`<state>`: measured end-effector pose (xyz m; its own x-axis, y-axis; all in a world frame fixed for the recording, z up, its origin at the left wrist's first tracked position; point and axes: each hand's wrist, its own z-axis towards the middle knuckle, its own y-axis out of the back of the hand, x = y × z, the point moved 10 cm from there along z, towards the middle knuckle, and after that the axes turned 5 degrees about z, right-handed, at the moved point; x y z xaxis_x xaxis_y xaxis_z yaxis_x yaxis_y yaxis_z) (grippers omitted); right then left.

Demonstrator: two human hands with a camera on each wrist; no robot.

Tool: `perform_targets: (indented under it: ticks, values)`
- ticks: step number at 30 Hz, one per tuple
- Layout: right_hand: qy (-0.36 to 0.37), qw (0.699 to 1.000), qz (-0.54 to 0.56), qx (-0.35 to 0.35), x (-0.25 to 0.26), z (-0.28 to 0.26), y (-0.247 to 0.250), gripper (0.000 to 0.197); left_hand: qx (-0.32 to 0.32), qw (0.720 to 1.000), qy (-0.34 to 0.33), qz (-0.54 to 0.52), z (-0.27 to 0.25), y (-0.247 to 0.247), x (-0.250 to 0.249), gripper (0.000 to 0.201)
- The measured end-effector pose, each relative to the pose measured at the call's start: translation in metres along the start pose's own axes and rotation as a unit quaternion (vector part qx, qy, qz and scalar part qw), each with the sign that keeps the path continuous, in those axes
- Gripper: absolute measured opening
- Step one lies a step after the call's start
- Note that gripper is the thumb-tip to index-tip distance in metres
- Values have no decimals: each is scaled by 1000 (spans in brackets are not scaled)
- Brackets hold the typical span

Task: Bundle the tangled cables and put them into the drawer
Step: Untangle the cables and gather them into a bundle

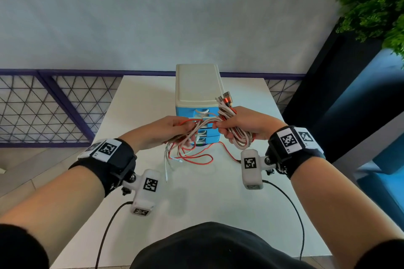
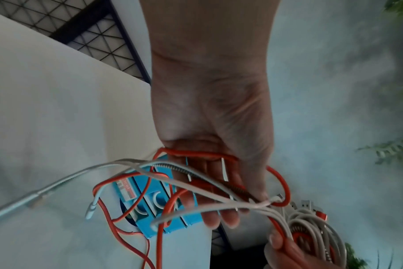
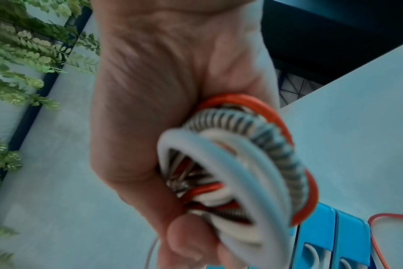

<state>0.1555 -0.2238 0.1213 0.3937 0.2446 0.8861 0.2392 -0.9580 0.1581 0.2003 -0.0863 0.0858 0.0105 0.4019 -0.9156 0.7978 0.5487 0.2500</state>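
Note:
A tangle of red, white and braided cables point(image 1: 202, 133) hangs between both hands above the table. My right hand point(image 1: 238, 124) grips a coiled bundle of cable loops point(image 3: 237, 163), with plug ends sticking up past the fingers point(image 1: 226, 99). My left hand point(image 1: 168, 129) holds the loose strands point(image 2: 196, 185), which run across its palm and fingers. Free ends dangle down onto the table point(image 1: 188, 159). Behind the hands stands a small drawer unit point(image 1: 196, 85) with a white top and blue drawers point(image 2: 159, 200), all closed as far as I can see.
The white table point(image 1: 196, 192) carries the drawer unit at its far middle. A purple mesh railing point(image 1: 43, 105) runs behind on the left. A dark planter with green foliage point(image 1: 376, 2) stands at the right. Black leads trail from the wrist cameras point(image 1: 284, 192).

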Motion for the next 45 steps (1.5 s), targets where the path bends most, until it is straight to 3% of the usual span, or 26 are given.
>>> perform_targets:
  ticks: [6,11,12,15,17,20,23,29,33,35,37,39,41,43,45]
  values:
    - [-5,1000,-13,-5,1,1,1,13,-36,991,22,-125,-2,5,9,70]
    - [-11,1000,-8,-14,-1,-1,1,17,-51,985,32,-163,3,7,20,73]
    - [-11,1000,-10,-17,-1,0,1,21,-56,984,33,-163,4,7,20,67]
    - [-7,1000,-21,-18,1,0,1,23,-74,988,25,-133,4,9,21,22]
    - [-3,1000,-25,-12,3,-1,-1,15,-83,989,27,-123,2,14,25,12]
    - [1,999,-30,-19,4,-2,3,17,-120,991,63,6,0,34,41,10]
    - [10,999,-9,-37,5,-4,13,10,-185,956,115,198,-10,62,66,14]
    - [20,997,65,-38,5,-4,23,8,-161,893,214,361,-26,78,116,20]
    - [12,999,31,-11,5,0,9,8,-177,890,171,384,-15,70,91,21]
    - [3,1000,21,10,3,2,-1,7,-219,895,96,376,-7,65,55,22]
    - [-7,999,5,42,2,3,-14,5,-244,924,12,295,-4,54,12,26]
    - [-16,997,-8,72,0,5,-26,6,-217,962,-21,163,2,36,-17,40]
    - [-17,996,-3,91,0,6,-32,7,-124,988,7,86,11,8,-26,64]
    - [-8,996,0,90,2,5,-29,9,-18,999,37,10,12,-21,-23,76]
    - [1,997,7,76,4,3,-22,8,57,994,48,-74,7,-37,-21,70]
